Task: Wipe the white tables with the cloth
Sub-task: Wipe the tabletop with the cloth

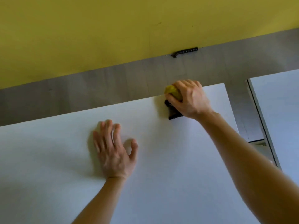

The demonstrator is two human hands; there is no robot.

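Note:
A white table (48,159) fills the lower part of the head view. My right hand (189,98) grips a bunched yellow and dark cloth (172,92) and presses it on the table near its far edge, towards the right corner. Most of the cloth is hidden under the fingers; a dark part sticks out below the palm. My left hand (113,149) rests flat on the table with fingers spread, to the left of and nearer than the cloth.
A second white table (278,107) stands at the right, across a narrow gap. Grey floor (80,94) runs beyond the far edge, then a yellow wall (113,29). A small black object (184,52) lies at the wall's base.

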